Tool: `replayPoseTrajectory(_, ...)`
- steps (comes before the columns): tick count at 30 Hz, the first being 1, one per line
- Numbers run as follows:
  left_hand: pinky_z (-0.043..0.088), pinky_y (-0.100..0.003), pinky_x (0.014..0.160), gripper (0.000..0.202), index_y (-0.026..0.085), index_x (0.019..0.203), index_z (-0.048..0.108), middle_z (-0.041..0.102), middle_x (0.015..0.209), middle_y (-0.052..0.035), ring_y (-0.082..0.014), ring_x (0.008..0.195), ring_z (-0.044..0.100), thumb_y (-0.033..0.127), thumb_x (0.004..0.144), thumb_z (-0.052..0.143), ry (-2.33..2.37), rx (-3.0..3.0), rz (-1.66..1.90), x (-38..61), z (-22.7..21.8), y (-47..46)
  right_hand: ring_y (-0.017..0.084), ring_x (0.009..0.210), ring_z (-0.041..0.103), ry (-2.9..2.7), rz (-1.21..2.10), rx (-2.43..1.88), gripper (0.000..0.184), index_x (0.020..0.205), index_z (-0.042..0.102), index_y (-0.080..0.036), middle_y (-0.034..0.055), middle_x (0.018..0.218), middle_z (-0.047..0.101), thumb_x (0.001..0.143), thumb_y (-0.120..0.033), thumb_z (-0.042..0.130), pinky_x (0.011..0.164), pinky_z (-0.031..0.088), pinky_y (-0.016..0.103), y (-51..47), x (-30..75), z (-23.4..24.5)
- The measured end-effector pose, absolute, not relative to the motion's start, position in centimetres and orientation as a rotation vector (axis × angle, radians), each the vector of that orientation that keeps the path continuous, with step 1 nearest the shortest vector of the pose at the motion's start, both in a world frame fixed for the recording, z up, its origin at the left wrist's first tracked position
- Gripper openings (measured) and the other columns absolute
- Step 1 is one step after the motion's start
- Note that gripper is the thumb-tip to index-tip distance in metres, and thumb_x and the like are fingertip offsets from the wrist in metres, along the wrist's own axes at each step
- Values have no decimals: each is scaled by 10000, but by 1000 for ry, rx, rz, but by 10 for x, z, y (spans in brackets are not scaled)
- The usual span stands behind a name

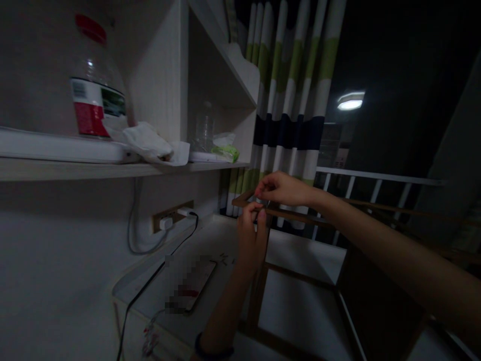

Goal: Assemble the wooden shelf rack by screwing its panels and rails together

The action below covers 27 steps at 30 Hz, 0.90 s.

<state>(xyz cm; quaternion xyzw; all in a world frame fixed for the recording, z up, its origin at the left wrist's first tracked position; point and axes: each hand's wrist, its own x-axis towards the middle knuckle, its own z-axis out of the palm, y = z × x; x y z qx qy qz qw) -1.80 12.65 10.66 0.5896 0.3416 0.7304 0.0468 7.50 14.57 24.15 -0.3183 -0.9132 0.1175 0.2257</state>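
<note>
A brown wooden frame (300,215) with thin bars stands on the white desktop, its top rail running across in front of the curtain. My left hand (252,238) reaches up from below and closes its fingers and thumb at this rail near the corner. Just above it, my right hand (287,189) comes in from the right, fingertips pinched together over the same spot. Whatever small thing the right fingertips hold is too dark and small to make out. Several small, dark, thin pieces (223,258) lie on the desktop left of my left forearm.
A phone (201,286), partly pixelated, lies on the desktop (236,235). Chargers (166,223) sit in a wall socket, with a black cable (161,268) trailing down. A shelf (150,173) above holds a red-capped bottle (98,95) and crumpled tissue (148,140). A striped curtain (289,100) hangs behind.
</note>
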Motion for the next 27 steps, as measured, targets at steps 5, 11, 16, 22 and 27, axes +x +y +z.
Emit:
replayPoseTrajectory(5, 428, -294, 709, 193, 210, 995, 459, 575, 889, -43, -163, 820, 558, 337, 881, 368, 1048, 1794, 2233, -18, 107, 124, 84, 541, 506, -2525, 420, -993, 191, 793, 634, -102, 7, 636, 589, 764, -189, 466, 513, 388, 198, 136, 88, 244)
replayPoseTrajectory(11, 428, -285, 696, 196, 209, 995, 468, 569, 864, -38, -158, 793, 556, 340, 880, 379, 1015, 1792, 2239, -18, 107, 124, 110, 644, 545, -2573, 329, -913, 227, 796, 655, -112, 15, 686, 619, 772, -237, 468, 613, 412, 218, 137, 107, 244)
replayPoseTrajectory(16, 425, -278, 687, 201, 206, 1005, 470, 565, 844, -33, -153, 778, 553, 340, 878, 391, 976, 1772, 2237, -18, 106, 125, 132, 676, 557, -2618, 274, -861, 267, 807, 670, -107, 32, 714, 632, 757, -320, 518, 629, 414, 235, 140, 119, 245)
replayPoseTrajectory(22, 426, -287, 703, 205, 212, 1021, 461, 574, 866, -41, -164, 817, 554, 340, 880, 386, 942, 1777, 2225, -18, 104, 126, 103, 594, 526, -2605, -69, -960, 243, 696, 655, -147, 15, 685, 602, 758, -351, 540, 530, 348, 210, 119, 112, 248)
replayPoseTrajectory(27, 429, -311, 747, 217, 214, 1033, 440, 583, 922, -48, -168, 846, 562, 355, 885, 366, 942, 1795, 2201, -18, 103, 128, 83, 542, 468, -2660, -412, -920, 342, 618, 602, -149, -3, 577, 546, 813, -396, 468, 508, 287, 211, 102, 96, 253)
